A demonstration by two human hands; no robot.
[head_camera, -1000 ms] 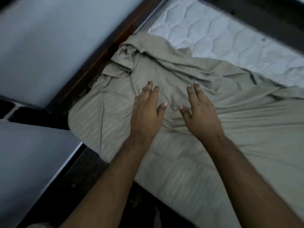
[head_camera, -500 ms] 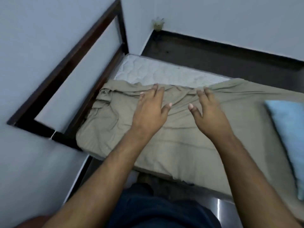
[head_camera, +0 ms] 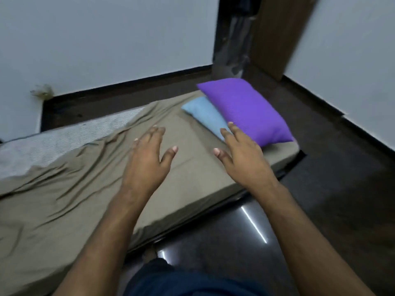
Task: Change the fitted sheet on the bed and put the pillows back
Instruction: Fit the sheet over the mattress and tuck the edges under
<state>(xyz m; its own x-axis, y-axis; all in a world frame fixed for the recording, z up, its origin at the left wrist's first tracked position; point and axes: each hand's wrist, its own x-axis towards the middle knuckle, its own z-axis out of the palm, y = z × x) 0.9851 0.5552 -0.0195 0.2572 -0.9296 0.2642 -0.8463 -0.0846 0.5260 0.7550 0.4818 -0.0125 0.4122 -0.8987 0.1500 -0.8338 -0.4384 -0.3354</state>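
At the far left, the quilted white mattress (head_camera: 64,139) lies bare along its back edge, because the tan fitted sheet (head_camera: 64,201) has come off that side and sits rumpled in long folds across the bed. Toward the middle the sheet lies flatter, and its near edge hangs over the side of the mattress above the dark glossy floor (head_camera: 235,242).

Your left hand (head_camera: 147,159) is spread wide, fingers straight, palm down over the flat part of the sheet and holding nothing; whether it touches the cloth or hovers just above it, you cannot tell from here. Your right hand (head_camera: 241,154) is equally wide and empty, its fingertips reaching the near edge of the light blue pillow (head_camera: 203,114). The purple pillow (head_camera: 245,112) lies partly on top of the blue one, at the right end of the bed.

The likely trouble is at that right end: both pillows weigh down the sheet, so if you pull the sheet off now, they would probably drag along and slide onto the floor, since the purple one already sits close to the bed's corner. Grabbing only the blue pillow could tip the purple one off too. The loose folds on the left may also snag as you strip the sheet, so lift the pillows clear first
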